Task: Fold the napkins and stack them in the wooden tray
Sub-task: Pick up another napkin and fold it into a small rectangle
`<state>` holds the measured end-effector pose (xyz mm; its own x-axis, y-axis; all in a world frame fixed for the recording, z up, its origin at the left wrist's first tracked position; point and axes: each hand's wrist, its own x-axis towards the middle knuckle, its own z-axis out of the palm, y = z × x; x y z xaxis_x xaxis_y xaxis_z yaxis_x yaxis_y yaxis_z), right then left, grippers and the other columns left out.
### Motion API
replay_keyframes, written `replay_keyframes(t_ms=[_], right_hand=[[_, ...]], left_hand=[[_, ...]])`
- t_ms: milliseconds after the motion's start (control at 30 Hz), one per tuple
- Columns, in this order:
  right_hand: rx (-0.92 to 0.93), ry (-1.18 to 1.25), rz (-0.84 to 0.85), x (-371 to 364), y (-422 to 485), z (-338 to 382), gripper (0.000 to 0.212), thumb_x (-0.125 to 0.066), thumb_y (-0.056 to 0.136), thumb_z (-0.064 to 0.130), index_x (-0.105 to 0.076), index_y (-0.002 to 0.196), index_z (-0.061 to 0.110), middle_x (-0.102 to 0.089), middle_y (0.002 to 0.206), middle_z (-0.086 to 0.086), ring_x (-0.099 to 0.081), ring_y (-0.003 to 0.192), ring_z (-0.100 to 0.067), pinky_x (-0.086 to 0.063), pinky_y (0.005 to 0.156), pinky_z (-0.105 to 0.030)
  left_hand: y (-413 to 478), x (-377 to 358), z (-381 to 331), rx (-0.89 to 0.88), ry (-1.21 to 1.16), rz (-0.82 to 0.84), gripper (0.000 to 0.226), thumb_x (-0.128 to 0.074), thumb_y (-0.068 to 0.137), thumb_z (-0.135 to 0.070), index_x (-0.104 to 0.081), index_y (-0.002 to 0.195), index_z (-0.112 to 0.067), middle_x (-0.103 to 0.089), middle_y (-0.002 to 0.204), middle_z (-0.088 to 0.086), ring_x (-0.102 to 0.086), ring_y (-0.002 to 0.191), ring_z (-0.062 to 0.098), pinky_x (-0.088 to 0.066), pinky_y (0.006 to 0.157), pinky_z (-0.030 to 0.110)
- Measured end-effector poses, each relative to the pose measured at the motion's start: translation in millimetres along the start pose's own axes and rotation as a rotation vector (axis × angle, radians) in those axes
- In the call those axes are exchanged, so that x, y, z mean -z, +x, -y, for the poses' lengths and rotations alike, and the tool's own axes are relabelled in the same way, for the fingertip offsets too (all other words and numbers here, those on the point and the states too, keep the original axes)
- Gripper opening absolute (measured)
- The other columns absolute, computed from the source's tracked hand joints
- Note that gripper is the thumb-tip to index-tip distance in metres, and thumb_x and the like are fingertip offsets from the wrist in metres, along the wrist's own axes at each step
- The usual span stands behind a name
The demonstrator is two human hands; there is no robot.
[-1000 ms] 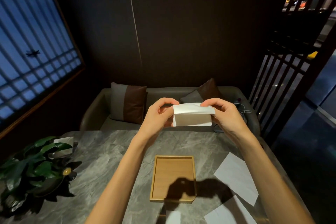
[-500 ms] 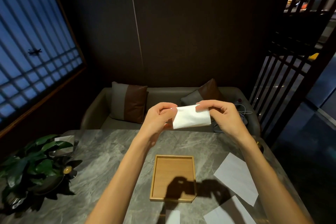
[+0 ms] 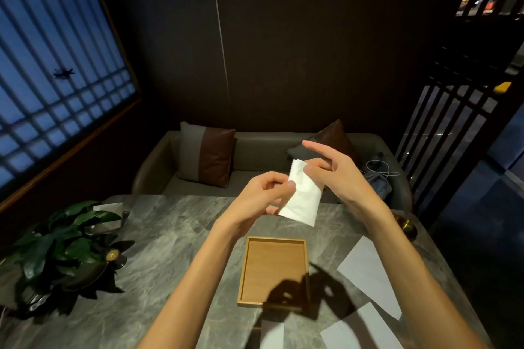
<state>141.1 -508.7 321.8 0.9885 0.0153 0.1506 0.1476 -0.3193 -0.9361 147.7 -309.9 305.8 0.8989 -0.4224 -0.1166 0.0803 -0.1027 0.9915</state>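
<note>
A folded white napkin [image 3: 303,195] hangs tilted in the air above the table. My left hand [image 3: 266,193] pinches its left edge between thumb and fingers. My right hand [image 3: 334,170] pinches the napkin's upper right edge with thumb and a finger while its other fingers stretch out straight. Below them lies a wooden tray [image 3: 243,272] with nothing in it on the grey marble table [image 3: 158,263]. Unfolded white napkins lie flat at the right [image 3: 368,272], the lower right [image 3: 360,331] and the bottom edge [image 3: 272,334].
A leafy plant in a dark bowl [image 3: 56,252] occupies the table's left side. A brass-coloured object [image 3: 405,227] sits at the far right corner. Behind the table stands a sofa [image 3: 255,161] with cushions, a bag and a white cable.
The napkin went from a wide horizontal rectangle held at both ends to a smaller folded piece turned nearly upright and lower. My right hand's fingers have spread out.
</note>
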Motion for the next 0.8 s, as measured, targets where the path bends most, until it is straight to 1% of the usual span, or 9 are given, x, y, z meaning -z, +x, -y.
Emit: replay_keyframes(t_ms=[100,167,267,333,433,533,633,700,800], right_hand=[[-0.026,0.047,-0.004,-9,5,2,0.055,-0.065,0.093,0.043,-0.043,0.144,0.045,-0.067,0.122,0.014,-0.062,0.116,-0.007,-0.05,0.103,-0.035],[-0.107,0.196,0.015,-13,3,-3,0.06,-0.067,0.091,0.048,-0.041,0.145,0.044,-0.072,0.115,0.016,-0.067,0.113,-0.008,-0.051,0.103,-0.038],[-0.154,0.271,0.075,-17,-5,-14,0.056,-0.069,0.092,0.036,-0.047,0.143,0.029,-0.078,0.107,0.008,-0.075,0.101,-0.013,-0.061,0.085,-0.032],[-0.163,0.268,0.049,-20,-8,-18,0.048,-0.07,0.092,0.027,-0.053,0.138,0.027,-0.079,0.105,0.005,-0.076,0.098,-0.012,-0.061,0.073,-0.024],[-0.163,0.226,0.006,-22,-8,-18,0.045,-0.071,0.092,0.024,-0.055,0.134,0.032,-0.078,0.105,0.005,-0.076,0.097,-0.011,-0.062,0.075,-0.024],[-0.177,0.238,-0.009,-23,-6,-18,0.037,-0.068,0.094,0.025,-0.056,0.126,0.038,-0.077,0.111,0.004,-0.075,0.101,-0.015,-0.062,0.082,-0.03],[-0.197,0.232,-0.045,-26,-7,-22,0.037,-0.067,0.094,0.024,-0.059,0.13,0.03,-0.073,0.119,0.001,-0.073,0.105,-0.018,-0.062,0.089,-0.036],[-0.197,0.236,-0.085,-31,-9,-26,0.036,-0.067,0.094,0.023,-0.062,0.13,0.028,-0.073,0.119,0.003,-0.073,0.103,-0.015,-0.063,0.081,-0.03],[-0.23,0.253,-0.151,-39,-13,-34,0.024,-0.065,0.095,0.023,-0.066,0.116,0.035,-0.072,0.115,0.008,-0.074,0.096,-0.01,-0.061,0.069,-0.021]], left_hand=[[1,0,3,-0.034,-0.007,-0.073,0.018,-0.068,0.096,-0.033,-0.072,0.1,-0.016,-0.068,0.103,0.018,-0.063,0.091,0.031,-0.052,0.073,0.031],[2,1,5,-0.058,-0.035,-0.144,0.022,-0.068,0.096,-0.032,-0.071,0.102,-0.011,-0.066,0.093,0.013,-0.061,0.087,0.022,-0.052,0.073,0.028],[3,5,5,-0.065,-0.059,-0.208,0.017,-0.071,0.094,-0.032,-0.072,0.097,-0.016,-0.073,0.093,0.006,-0.07,0.088,0.019,-0.057,0.069,0.019],[3,6,5,-0.055,-0.055,-0.213,0.017,-0.072,0.093,-0.035,-0.073,0.094,-0.018,-0.075,0.097,0.003,-0.072,0.092,0.017,-0.056,0.063,0.015],[6,5,6,-0.065,-0.037,-0.234,0.018,-0.068,0.095,-0.039,-0.071,0.09,-0.022,-0.075,0.093,-0.003,-0.072,0.088,0.012,-0.054,0.059,0.011],[10,3,9,-0.078,-0.037,-0.29,0.019,-0.067,0.097,-0.034,-0.069,0.084,-0.02,-0.076,0.095,0.0,-0.074,0.09,0.016,-0.057,0.061,0.015],[12,1,15,-0.081,-0.005,-0.347,0.018,-0.067,0.097,-0.035,-0.069,0.085,-0.021,-0.074,0.097,0.001,-0.073,0.093,0.018,-0.06,0.066,0.02],[11,0,22,-0.057,0.005,-0.327,0.014,-0.067,0.096,-0.038,-0.069,0.095,-0.024,-0.073,0.101,-0.001,-0.072,0.095,0.017,-0.061,0.07,0.023],[7,2,38,0.026,0.006,-0.259,0.012,-0.072,0.093,-0.029,-0.071,0.102,-0.022,-0.074,0.096,0.0,-0.074,0.086,0.015,-0.06,0.064,0.021]])
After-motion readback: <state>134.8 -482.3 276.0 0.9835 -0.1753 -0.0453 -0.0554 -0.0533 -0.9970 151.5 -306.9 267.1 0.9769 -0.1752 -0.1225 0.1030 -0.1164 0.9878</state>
